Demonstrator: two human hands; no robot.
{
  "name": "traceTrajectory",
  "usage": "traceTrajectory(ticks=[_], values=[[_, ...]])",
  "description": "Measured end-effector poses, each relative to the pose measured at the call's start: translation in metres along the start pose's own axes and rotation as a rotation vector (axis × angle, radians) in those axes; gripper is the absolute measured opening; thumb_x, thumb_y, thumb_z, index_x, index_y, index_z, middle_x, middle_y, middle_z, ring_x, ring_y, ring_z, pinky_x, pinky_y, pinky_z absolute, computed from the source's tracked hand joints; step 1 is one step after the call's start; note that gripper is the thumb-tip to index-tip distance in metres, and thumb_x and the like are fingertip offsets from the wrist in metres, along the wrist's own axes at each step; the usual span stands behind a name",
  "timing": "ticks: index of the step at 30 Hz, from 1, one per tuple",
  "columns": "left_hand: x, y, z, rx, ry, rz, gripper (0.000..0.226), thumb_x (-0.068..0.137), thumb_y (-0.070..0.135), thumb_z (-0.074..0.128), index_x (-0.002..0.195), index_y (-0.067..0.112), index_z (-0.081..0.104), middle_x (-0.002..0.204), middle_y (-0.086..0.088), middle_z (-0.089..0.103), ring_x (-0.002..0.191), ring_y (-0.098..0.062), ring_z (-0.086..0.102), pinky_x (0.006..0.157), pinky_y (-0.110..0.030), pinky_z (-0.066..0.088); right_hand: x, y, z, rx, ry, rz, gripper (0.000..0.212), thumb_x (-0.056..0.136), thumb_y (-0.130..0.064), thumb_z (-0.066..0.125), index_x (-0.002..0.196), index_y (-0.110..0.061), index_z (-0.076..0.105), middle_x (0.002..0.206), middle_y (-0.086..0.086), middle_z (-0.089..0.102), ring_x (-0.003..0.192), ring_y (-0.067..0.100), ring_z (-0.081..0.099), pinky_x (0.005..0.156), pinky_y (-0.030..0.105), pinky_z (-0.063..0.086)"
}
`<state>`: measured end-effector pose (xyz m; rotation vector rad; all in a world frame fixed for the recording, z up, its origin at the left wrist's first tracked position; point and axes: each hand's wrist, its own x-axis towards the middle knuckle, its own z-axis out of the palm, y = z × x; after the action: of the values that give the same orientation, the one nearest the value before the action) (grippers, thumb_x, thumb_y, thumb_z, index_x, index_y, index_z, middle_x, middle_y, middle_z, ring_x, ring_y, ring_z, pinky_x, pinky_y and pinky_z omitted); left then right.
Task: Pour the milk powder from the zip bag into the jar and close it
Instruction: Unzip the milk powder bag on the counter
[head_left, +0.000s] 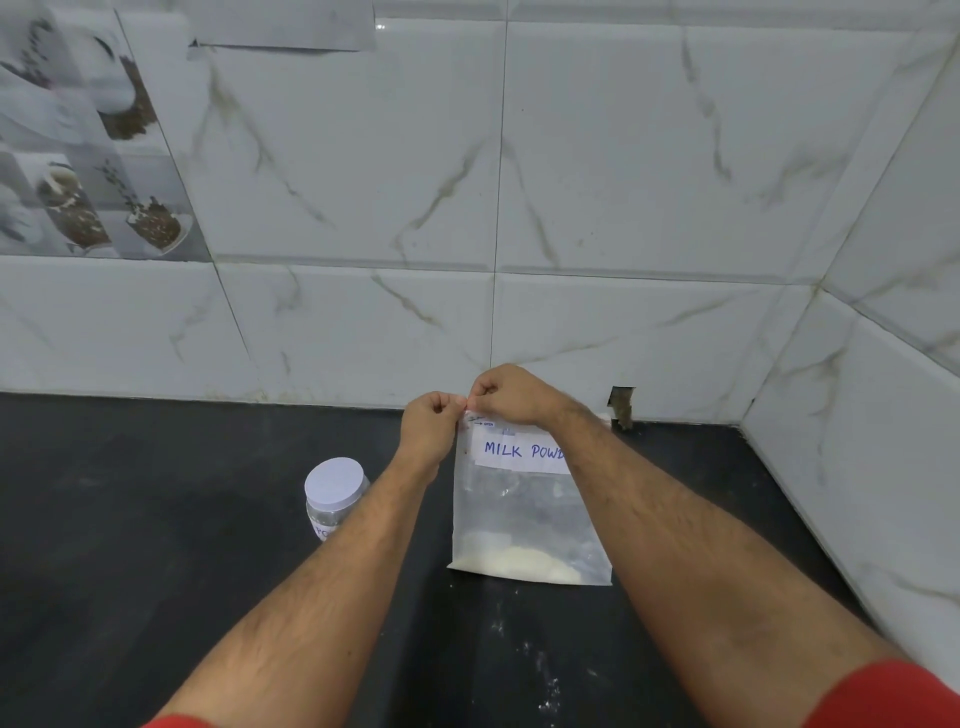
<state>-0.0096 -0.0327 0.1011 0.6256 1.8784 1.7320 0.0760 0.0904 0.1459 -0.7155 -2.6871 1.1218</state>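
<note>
A clear zip bag with a white label reading "MILK POWD…" stands upright on the black counter, pale powder settled at its bottom. My left hand and my right hand both pinch the bag's top left corner at the zip, fingertips almost touching each other. The zip strip itself is mostly hidden by my right hand and forearm. A small clear jar with a white lid on it stands to the left of the bag, beside my left forearm, partly hidden by it.
The black counter meets a white marble-tiled wall at the back and on the right, forming a corner. A small broken hole sits in the tile at counter level. Specks of spilled powder lie in front of the bag.
</note>
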Motion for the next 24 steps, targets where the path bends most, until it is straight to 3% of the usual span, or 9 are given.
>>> traceTrajectory(ticks=[6,11,16,20,24], values=[[0.004,0.000,0.006,0.103,0.029,0.025,0.022,0.099,0.016,0.056,0.079,0.011,0.063,0.072,-0.001,0.062,0.061,-0.012,0.051,0.058,-0.025,0.043,0.001,0.001,0.004,-0.034,0.028,0.020,0.013,0.093,-0.019,0.064,0.091,-0.010,0.073,0.075,-0.009,0.063,0.071,0.004,0.055,0.064,0.021,0.042],[0.007,-0.005,0.006,0.148,0.049,0.029,0.027,0.099,0.018,0.056,0.073,0.011,0.059,0.067,0.000,0.058,0.060,-0.012,0.047,0.065,-0.029,0.042,-0.002,0.007,0.000,-0.038,0.044,0.043,0.016,0.093,-0.014,0.063,0.097,-0.004,0.075,0.084,-0.005,0.066,0.077,0.006,0.057,0.071,0.023,0.043],[0.011,-0.009,0.003,0.196,0.075,0.035,0.035,0.099,0.018,0.055,0.065,0.012,0.053,0.060,0.001,0.052,0.056,-0.013,0.043,0.058,-0.028,0.037,-0.007,0.017,-0.009,-0.067,0.045,0.069,0.017,0.093,-0.015,0.065,0.100,-0.003,0.075,0.092,-0.001,0.067,0.086,0.011,0.057,0.076,0.025,0.042],[0.012,-0.011,0.004,0.204,0.088,0.020,0.036,0.099,0.020,0.055,0.063,0.013,0.051,0.060,0.001,0.051,0.055,-0.013,0.042,0.056,-0.027,0.036,-0.011,0.022,-0.014,-0.088,0.049,0.088,0.015,0.092,-0.016,0.066,0.098,-0.006,0.075,0.091,0.000,0.067,0.082,0.010,0.056,0.066,0.020,0.042],[0.011,-0.011,0.004,0.194,0.091,0.011,0.035,0.099,0.019,0.055,0.065,0.012,0.051,0.060,0.001,0.051,0.054,-0.013,0.041,0.054,-0.027,0.036,-0.013,0.026,-0.019,-0.105,0.053,0.096,0.015,0.092,-0.017,0.065,0.097,-0.006,0.075,0.091,-0.001,0.068,0.083,0.010,0.057,0.065,0.017,0.041]])
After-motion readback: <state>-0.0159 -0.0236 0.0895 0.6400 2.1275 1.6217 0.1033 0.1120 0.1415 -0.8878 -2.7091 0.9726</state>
